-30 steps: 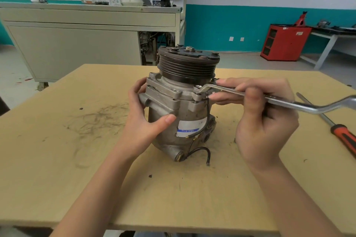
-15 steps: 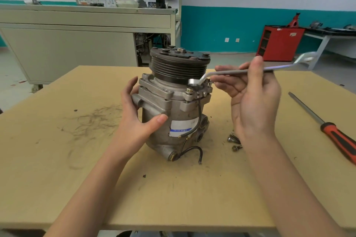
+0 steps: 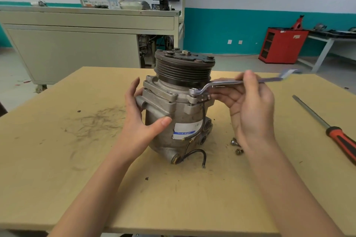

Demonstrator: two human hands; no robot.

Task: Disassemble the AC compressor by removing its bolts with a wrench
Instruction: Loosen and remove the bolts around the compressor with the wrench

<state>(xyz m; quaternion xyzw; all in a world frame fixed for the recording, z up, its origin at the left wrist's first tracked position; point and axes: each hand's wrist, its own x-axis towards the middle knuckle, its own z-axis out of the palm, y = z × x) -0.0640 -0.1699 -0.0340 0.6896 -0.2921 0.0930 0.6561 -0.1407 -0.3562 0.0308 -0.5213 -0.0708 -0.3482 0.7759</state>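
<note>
The left hand (image 3: 138,123) clasps the compressor (image 3: 179,113), thumb in front, fingers behind. The right hand (image 3: 250,113) pinches the wrench (image 3: 223,82) mid-shaft. Left of that grip, the ring end sits on the compressor's flange. Loose bolts (image 3: 238,151) lie below the right wrist.

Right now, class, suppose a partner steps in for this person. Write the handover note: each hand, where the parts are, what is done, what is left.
Left hand: fingers and thumb curl round the compressor, which stands upright on the table.
Right hand: holds the wrench, ring end seated on a flange bolt.
Done: two loose bolts lie on the table right of the compressor.
Left: take out this bolt, then check the hidden side for others.
A screwdriver lies at far right.
</note>
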